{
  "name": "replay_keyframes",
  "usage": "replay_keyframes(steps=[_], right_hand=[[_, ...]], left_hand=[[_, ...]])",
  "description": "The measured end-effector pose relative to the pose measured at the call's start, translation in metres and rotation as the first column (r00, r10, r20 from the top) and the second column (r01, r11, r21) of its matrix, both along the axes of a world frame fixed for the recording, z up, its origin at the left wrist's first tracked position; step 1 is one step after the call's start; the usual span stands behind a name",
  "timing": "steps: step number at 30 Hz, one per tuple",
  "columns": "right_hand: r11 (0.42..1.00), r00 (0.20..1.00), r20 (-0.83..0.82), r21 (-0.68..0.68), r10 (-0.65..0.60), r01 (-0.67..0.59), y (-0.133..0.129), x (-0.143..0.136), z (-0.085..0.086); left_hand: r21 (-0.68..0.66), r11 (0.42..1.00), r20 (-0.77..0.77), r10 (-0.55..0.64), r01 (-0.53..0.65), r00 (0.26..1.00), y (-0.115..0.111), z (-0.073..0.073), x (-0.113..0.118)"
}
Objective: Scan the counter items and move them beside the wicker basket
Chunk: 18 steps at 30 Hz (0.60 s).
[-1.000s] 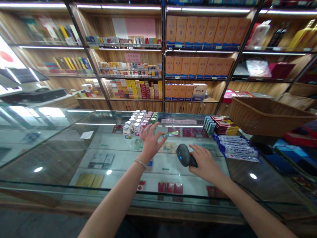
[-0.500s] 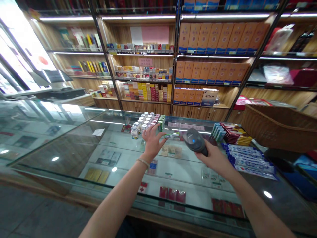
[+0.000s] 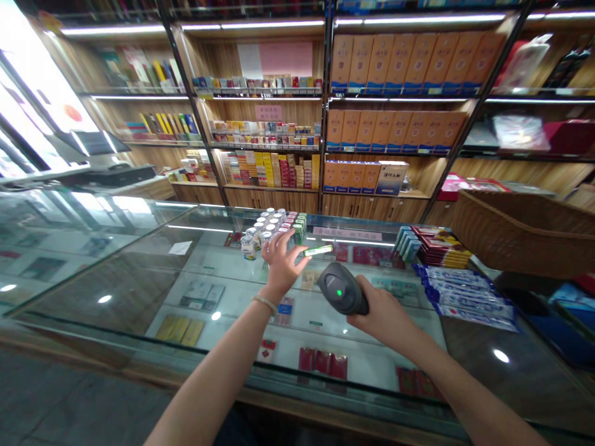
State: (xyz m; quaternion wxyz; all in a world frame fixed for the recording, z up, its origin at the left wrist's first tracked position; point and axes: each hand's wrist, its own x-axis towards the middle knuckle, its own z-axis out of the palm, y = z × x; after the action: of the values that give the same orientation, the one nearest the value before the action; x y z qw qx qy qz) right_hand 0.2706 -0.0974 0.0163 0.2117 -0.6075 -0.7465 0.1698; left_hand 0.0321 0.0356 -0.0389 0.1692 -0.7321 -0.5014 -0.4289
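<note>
Glossy glass counter [image 3: 139,272], matt dark plastic scanner [image 3: 341,294], woven wicker basket [image 3: 520,238], wooden shelves [image 3: 279,186]

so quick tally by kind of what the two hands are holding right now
handheld scanner, in the right hand: 1
small green and white pack, in the left hand: 1
total: 2

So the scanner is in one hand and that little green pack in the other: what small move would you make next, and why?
Probably tilt the barcode scanner in the right hand up toward the green pack pinched by the left hand. The scanner's head sits lower than the pack and nearer the person, apart from it, with a green light showing on its back. Whether the pack's barcode faces the scanner cannot be seen.
</note>
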Motion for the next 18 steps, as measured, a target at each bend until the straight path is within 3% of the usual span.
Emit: replay_keyframes(steps=[8,13,18], right_hand=[[0.998,0.998,-0.058,0.054,-0.01,0.013,0.004,0.004,-0.005],[0.991,0.99,0.101,0.102,-0.098,0.088,0.014,0.011,-0.012],[0.94,0.983,0.181,0.338,-0.019,-0.045,0.029,0.022,-0.03]], left_hand=[[-0.011,1.0,-0.013,0.021,-0.021,1.0,0.0,0.001,-0.001],[-0.015,1.0,-0.012,0.013,-0.013,1.0,0.0,0.001,0.0],[-0.026,1.0,-0.008,0.004,-0.004,1.0,-0.001,0.002,0.0]])
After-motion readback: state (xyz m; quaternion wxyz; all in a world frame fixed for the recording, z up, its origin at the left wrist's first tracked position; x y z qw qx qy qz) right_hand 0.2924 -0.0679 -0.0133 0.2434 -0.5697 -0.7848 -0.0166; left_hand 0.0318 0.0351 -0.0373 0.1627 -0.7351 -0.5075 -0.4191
